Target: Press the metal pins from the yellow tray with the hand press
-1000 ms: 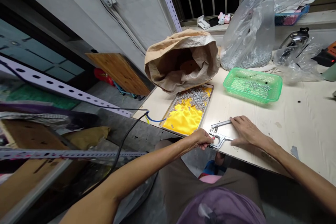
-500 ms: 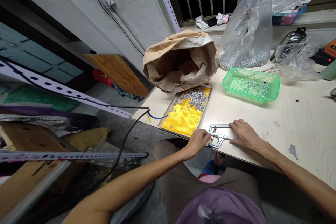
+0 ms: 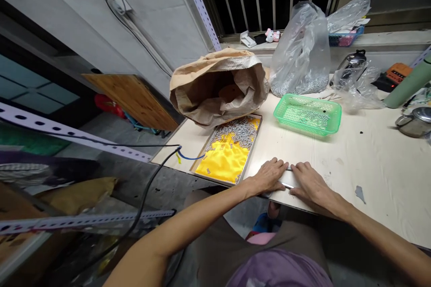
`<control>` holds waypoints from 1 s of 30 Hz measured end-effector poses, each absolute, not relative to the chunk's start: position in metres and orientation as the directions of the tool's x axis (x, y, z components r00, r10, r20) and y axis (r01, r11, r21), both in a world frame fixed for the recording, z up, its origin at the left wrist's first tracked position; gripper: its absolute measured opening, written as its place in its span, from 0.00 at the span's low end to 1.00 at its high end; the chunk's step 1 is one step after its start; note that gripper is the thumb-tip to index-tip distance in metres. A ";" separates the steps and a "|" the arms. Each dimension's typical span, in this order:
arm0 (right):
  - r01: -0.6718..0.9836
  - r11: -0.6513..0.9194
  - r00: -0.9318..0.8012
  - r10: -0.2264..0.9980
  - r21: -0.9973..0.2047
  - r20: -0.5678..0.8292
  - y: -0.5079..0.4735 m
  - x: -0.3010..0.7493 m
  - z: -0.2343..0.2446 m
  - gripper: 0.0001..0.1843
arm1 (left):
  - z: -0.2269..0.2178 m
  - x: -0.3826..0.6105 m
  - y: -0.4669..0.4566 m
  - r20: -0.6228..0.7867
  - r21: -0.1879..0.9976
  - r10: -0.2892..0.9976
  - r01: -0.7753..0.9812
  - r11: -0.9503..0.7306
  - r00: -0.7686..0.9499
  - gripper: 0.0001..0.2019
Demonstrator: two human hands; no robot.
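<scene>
A small metal hand press [image 3: 286,184] lies at the table's front edge, almost wholly covered by my hands. My left hand [image 3: 268,176] lies over its left end, fingers bent down onto it. My right hand [image 3: 308,179] covers its handles from the right, fingers curled over them. The two hands touch at the fingertips. Just left of my left hand is a flat tray [image 3: 251,148] lined with yellow cloth [image 3: 224,163], with several small silver screws heaped at its far end.
A green plastic basket [image 3: 332,123] with several screws stands further back. Behind it are an open brown paper sack [image 3: 215,85], a clear bag of screws [image 3: 303,60], a kettle [image 3: 352,60], a metal cup [image 3: 415,123] and a green bottle [image 3: 406,87]. A black cable [image 3: 148,184] hangs left of the table.
My left hand has moved from the press's head onto the top of the tool. The raised handle is now pressed down under both hands. The view has shifted right and up.
</scene>
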State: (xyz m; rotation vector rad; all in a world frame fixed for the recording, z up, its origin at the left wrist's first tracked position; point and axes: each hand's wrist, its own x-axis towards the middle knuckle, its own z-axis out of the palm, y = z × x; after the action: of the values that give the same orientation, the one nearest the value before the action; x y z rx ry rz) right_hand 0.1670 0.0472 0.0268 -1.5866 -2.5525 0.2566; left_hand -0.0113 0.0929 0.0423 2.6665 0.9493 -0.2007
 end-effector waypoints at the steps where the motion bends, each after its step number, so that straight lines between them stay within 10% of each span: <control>1: 0.875 0.433 -0.439 0.898 -0.217 0.022 0.045 0.167 0.027 0.25 | 0.043 -0.011 0.093 -0.238 0.236 0.579 0.625 -0.744 0.780 0.26; 8: 0.844 0.440 -0.441 0.895 -0.306 0.071 0.028 0.156 0.017 0.02 | 0.038 -0.005 0.089 -0.325 0.209 0.560 0.635 -0.743 0.762 0.09; 12: 0.873 0.438 -0.430 0.899 -0.215 0.089 0.026 0.156 0.018 0.03 | 0.033 -0.006 0.084 -0.297 0.234 0.598 0.664 -0.710 0.744 0.09; 17: 0.878 0.445 -0.445 0.895 -0.175 0.040 0.041 0.174 0.024 0.23 | 0.006 -0.017 0.049 0.069 0.288 0.689 0.647 -0.706 0.722 0.18; 30: 0.852 0.501 -0.488 0.865 -0.153 0.114 0.100 0.143 0.043 0.08 | 0.000 -0.016 0.016 0.244 0.376 0.654 0.552 -0.744 0.716 0.13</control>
State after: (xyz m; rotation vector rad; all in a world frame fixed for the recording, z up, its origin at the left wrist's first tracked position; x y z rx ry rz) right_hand 0.1426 0.0999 0.0429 -1.4825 -2.5653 0.1122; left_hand -0.0165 0.0157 0.0002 2.6469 0.9523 0.5292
